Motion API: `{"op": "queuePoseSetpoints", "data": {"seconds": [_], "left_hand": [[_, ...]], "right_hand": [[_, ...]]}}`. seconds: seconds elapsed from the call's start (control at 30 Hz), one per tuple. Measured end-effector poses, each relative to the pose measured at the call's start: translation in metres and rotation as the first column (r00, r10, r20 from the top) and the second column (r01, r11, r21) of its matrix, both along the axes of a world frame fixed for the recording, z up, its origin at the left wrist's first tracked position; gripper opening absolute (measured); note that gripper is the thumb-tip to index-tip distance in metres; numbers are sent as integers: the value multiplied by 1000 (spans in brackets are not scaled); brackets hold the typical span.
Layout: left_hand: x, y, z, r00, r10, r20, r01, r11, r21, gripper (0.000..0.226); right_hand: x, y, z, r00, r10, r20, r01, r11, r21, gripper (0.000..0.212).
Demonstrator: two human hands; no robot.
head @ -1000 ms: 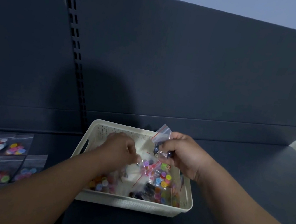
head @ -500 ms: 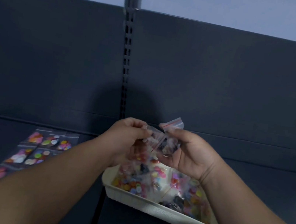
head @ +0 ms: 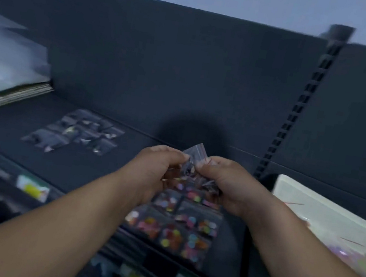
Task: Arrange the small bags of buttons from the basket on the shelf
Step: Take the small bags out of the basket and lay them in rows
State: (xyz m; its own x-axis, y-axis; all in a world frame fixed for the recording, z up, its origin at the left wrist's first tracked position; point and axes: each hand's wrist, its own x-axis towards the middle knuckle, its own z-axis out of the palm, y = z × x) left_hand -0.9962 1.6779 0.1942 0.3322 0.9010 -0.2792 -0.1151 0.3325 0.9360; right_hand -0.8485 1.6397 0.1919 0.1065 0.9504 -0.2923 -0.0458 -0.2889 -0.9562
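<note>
My left hand (head: 156,170) and my right hand (head: 225,184) hold small clear bags of dark buttons (head: 194,158) between them, above the dark shelf (head: 92,162). Both pinch the bags at their top edges. Under my hands several bags of coloured buttons (head: 178,223) lie in rows near the shelf's front edge. Farther left, a block of bags with dark buttons (head: 75,133) lies flat on the shelf. The white basket (head: 298,192) stands at the right edge of the view, with more bags inside, blurred.
A stack of pale flat packs (head: 3,71) sits at the back left of the shelf. Price labels (head: 32,187) run along the shelf's front edge. A slotted upright (head: 302,104) rises at the right behind the basket. The view is motion-blurred.
My hands lifted the bags out of the basket and carried them left over the rows of bags on the shelf. The basket now lies at the right edge of the view.
</note>
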Motion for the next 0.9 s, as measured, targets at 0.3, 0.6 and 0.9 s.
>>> {"op": "queuePoseSetpoints", "data": {"seconds": [0.3,0.6,0.9], "left_hand": [[-187,41,-21,964,12,-267,15,995,99,6],[-255,95,-36,941,-100,-324,100,995,-15,11],[-267,152,-55,795,-55,-605,134,987,87,14]], "right_hand": [[-164,61,-13,988,85,129,-85,996,-1,19],[-235,111,-25,952,175,251,-163,984,-66,19],[-248,174,-67,921,204,333,-148,972,-185,20]]}}
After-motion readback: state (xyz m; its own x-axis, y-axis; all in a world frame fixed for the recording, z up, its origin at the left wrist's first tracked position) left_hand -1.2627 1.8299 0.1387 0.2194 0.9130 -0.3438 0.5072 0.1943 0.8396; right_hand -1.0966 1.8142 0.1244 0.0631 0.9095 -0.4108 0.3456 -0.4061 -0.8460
